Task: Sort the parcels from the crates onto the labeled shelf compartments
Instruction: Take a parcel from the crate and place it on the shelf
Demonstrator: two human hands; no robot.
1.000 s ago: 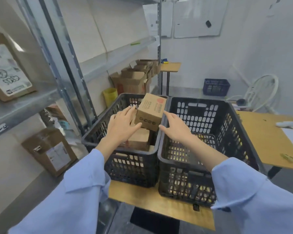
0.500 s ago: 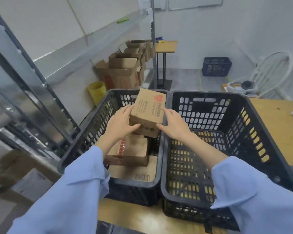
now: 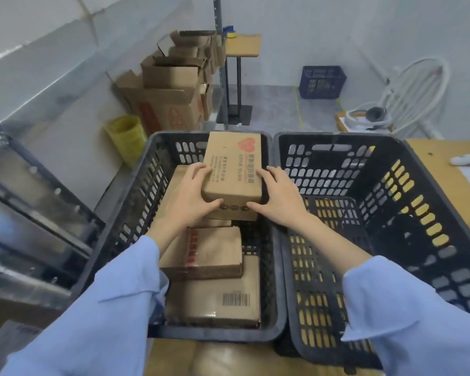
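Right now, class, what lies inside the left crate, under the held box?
In the left crate, a red-taped box rests on a barcoded box; another box shows behind the left hand. Anything directly beneath the held box, and the floor, is covered.

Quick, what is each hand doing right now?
Left hand: holding the small brown cardboard box with the red heart print, on its left side.
Right hand: holding the same box, on its right side.

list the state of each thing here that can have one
held parcel: closed, held over the left crate
left hand: grips its left side
right hand: grips its right side
left crate: parcels stacked inside
right crate: no parcels visible
floor cartons: flaps open
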